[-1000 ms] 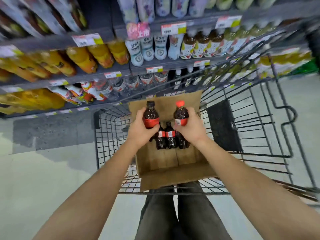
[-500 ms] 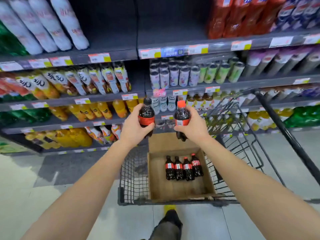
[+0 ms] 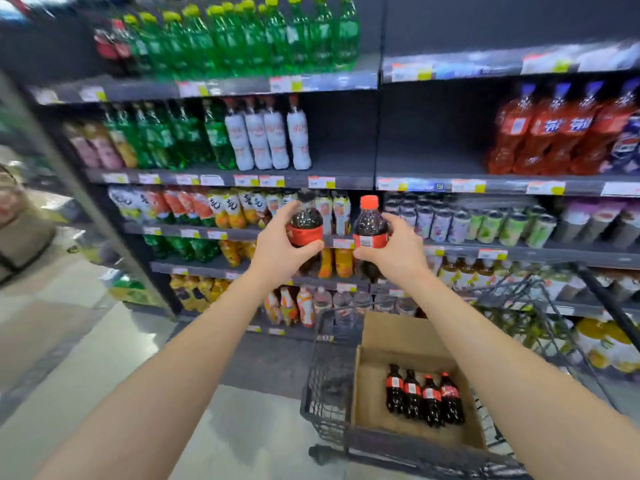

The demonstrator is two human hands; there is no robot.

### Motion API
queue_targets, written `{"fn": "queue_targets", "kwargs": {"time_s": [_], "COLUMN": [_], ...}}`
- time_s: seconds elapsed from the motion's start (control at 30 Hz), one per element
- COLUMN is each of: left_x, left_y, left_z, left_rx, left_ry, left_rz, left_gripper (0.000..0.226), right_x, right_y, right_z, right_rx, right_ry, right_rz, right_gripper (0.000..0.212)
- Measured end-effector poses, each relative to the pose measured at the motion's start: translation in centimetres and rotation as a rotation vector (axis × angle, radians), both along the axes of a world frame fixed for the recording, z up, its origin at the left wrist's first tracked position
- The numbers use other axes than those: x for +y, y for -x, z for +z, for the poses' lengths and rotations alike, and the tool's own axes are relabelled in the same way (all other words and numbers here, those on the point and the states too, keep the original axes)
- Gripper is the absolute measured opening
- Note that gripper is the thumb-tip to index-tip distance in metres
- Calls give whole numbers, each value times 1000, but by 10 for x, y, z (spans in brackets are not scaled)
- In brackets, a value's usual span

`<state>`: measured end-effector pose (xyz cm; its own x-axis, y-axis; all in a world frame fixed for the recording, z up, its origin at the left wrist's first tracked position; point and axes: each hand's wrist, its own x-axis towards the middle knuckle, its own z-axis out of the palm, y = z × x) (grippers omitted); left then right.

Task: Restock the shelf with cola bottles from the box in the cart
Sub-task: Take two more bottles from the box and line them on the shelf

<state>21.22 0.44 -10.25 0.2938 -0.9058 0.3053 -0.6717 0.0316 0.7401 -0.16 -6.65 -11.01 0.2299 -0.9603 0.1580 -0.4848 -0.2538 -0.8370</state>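
We are holding two cola bottles up in front of the shelving. Our left grip (image 3: pixel 277 249) is wrapping fingers and thumb round the black-capped bottle (image 3: pixel 306 225) at its red label. Our right grip (image 3: pixel 396 252) is clasping the red-capped bottle (image 3: pixel 370 226) the same way. Both bottles are standing upright, close beside each other but not touching.

Half a second ago we were holding them just above the box, in front of the lower rows. Now they are sitting higher against the shelving, in front of the row of juice bottles (image 3: pixel 225 209), and our arms are reaching further out. Both holds are looking the same as in the two earlier frames.

Our view is tilting upward compared with before. A top shelf of green bottles (image 3: pixel 242 39) is coming into sight. Below it we are seeing the shelf (image 3: pixel 341 169) with an open stretch between the white bottles (image 3: pixel 266 136) and the orange-red bottles (image 3: pixel 554 133).

The cart (image 3: pixel 325 386) and the cardboard box (image 3: pixel 367 393) inside it are now lying at the lower right of the view rather than centred beneath our grips. Four cola bottles (image 3: pixel 424 398) are staying in the box, side by side in a row as before. The shoe we were seeing under the cart is no longer showing. The left edge of the view is blurring.
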Motion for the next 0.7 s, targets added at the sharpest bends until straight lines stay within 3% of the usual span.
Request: {"fn": "queue_targets", "kwargs": {"time_s": [0.27,0.7], "left_x": [78,180], "left_y": [-122,-438], "left_z": [69,138], "left_rx": [-69,-132], "left_ry": [64,134], "left_rz": [177,401], "left_gripper": [83,85], "right_x": [29,93], "right_y": [-151,-496], "right_z": [66,143], "right_rx": [-30,-187], "right_ry": [122,158], "right_rz": [146,365], "right_gripper": [80,80]}}
